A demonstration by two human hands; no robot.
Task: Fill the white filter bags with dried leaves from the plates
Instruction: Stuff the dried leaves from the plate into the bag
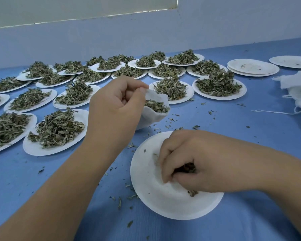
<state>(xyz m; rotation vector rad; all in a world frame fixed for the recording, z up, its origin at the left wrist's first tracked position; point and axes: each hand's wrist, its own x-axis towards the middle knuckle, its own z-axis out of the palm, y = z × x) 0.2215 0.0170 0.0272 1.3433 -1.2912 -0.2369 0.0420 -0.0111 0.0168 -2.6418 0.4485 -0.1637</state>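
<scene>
White filter bag [153, 118], left grip [115, 105] pinching its rim, right grip [198, 164] seemingly clutching dried leaves [186, 166] over plate [163, 199].

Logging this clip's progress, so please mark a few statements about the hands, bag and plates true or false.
1. The left hand pinches the rim of a filter bag holding leaves. True.
2. The right hand hangs empty in the air. False: it grips leaves on the near plate.
3. The near plate is heaped with leaves. False: it is almost bare.
4. Emptied plates are stacked at the far right. True.
</scene>
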